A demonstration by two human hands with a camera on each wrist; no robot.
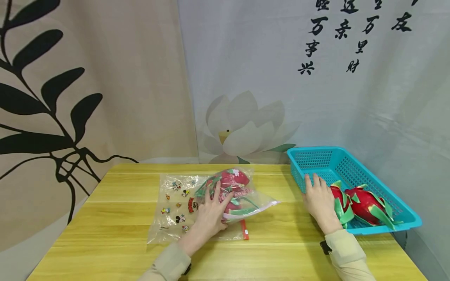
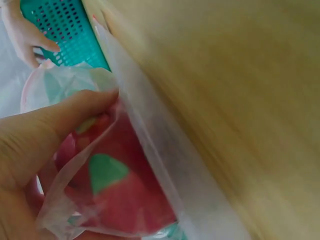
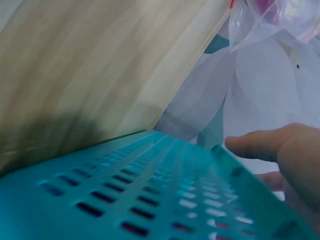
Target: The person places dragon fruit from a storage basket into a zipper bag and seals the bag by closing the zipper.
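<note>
A clear zip bag (image 1: 258, 212) with pink-red dragon fruits (image 1: 242, 177) inside lies near the middle of the table. My left hand (image 1: 211, 208) grips it from above, fingers spread across the plastic. In the left wrist view, the thumb lies along one side of a bagged dragon fruit (image 2: 127, 195). My right hand (image 1: 319, 198) reaches over the near left rim of a turquoise basket (image 1: 400, 227), fingers extended and holding nothing. Beside it, red dragon fruits with green scales (image 1: 367, 207) lie in the basket's near end. The right wrist view shows the thumb (image 3: 255, 144) above the rim.
A flat clear bag printed with cartoon figures (image 1: 168, 205) lies under and left of the filled bag. Its red slider strip (image 1: 244, 230) sticks out at the right. Behind the wooden table (image 1: 116, 218) hangs a printed curtain (image 1: 151, 78).
</note>
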